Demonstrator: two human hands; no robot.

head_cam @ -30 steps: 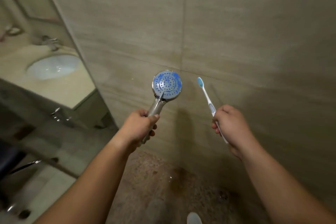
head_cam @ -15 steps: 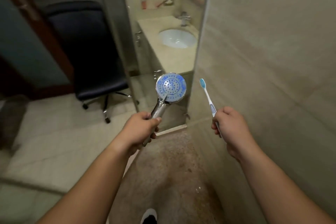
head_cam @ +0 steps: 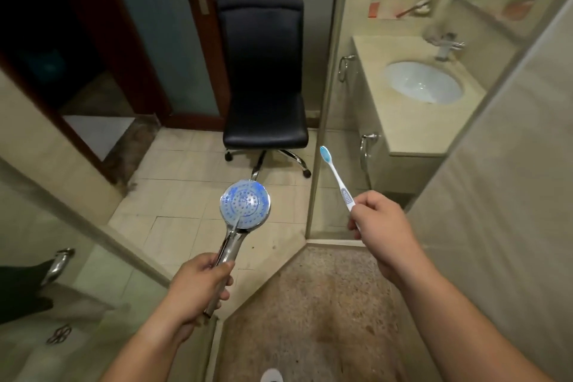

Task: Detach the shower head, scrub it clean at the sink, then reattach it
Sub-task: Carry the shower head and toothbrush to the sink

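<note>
Tiled bathroom floor fills the middle of my head view, with the speckled shower floor nearest me and glass panels on both sides.

Step in hand, as I judge it: the detaching is done and the carry to the basin is under way. The left hand has its fingers wrapped round the chrome handle of the shower head, which stands upright with its blue-tinted spray face turned to me; I see no hose on it. The right hand has its fingers curled tight on the lower handle of a toothbrush, bristles up.

The sink sits in a beige counter at the upper right, a tap at its back edge, well apart from both hands. It appears to lie behind the glass panel, though reflections make this hard to confirm.

Next move calls for stepping over the shower threshold, passing round the panel's edge and bringing both items over the bowl.

Obstructions: a black office chair stands in the open floor ahead, before a door, and narrows the path. Wet tiles could be slippery.
</note>
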